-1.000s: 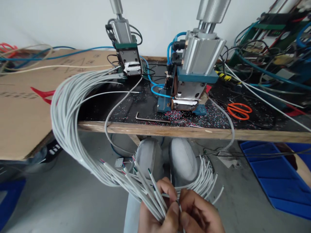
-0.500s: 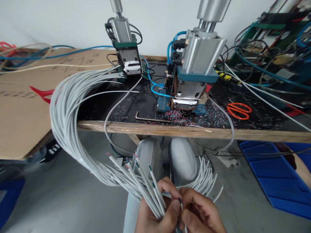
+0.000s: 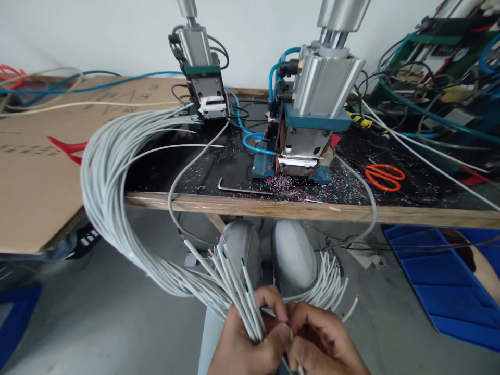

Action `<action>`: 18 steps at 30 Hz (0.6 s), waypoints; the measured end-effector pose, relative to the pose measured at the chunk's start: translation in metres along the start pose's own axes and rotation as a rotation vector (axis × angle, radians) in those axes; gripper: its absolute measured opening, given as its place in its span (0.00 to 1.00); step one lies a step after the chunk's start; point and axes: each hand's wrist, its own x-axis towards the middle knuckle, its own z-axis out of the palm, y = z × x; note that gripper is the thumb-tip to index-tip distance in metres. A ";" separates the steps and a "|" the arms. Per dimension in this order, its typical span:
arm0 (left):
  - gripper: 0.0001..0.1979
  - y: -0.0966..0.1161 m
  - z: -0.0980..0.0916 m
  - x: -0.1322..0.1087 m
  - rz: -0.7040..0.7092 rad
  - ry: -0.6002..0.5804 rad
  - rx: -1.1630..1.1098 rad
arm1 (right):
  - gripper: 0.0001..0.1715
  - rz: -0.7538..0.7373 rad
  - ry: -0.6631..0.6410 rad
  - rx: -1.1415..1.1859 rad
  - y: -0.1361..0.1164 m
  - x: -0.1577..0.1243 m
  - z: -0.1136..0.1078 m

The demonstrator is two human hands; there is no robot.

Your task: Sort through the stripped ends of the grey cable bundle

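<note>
The single pale cable (image 3: 290,333) I am working on is down in my lap, between my two hands at the bottom of the view, with a dark bit showing at its tip. My right hand (image 3: 322,338) is closed in a pinch on it, thumb against curled fingers. My left hand (image 3: 253,338) is curled round a handful of pale grey cables (image 3: 239,299), their ends fanning upward with small red, blue and green cores poking out; its thumb and forefinger meet at the single cable's tip, and whether they grip it I cannot tell. More cable ends (image 3: 328,284) spread out just past my right hand, beside my grey-clad knees (image 3: 295,258). To the left, a thick cable bundle (image 3: 103,177) loops off the bench (image 3: 250,202) and down toward my left hand. Its upper ends lie by the smaller machine (image 3: 205,86). The larger machine (image 3: 328,86) stands in front of me, with coloured scraps (image 3: 283,183) strewn round its foot, a hex key (image 3: 244,191) near the bench edge, and orange-handled scissors (image 3: 385,177) to its right. Cardboard (image 3: 35,172) covers the left side; a blue tray (image 3: 433,286) sits low on the right
</note>
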 end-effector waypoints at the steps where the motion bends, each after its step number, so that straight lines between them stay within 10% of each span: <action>1: 0.19 0.000 -0.001 0.000 0.006 -0.008 0.017 | 0.31 0.007 -0.008 -0.003 -0.001 0.000 0.000; 18: 0.20 -0.005 -0.001 0.000 0.045 -0.052 0.009 | 0.29 -0.124 0.095 -0.090 0.008 -0.001 0.003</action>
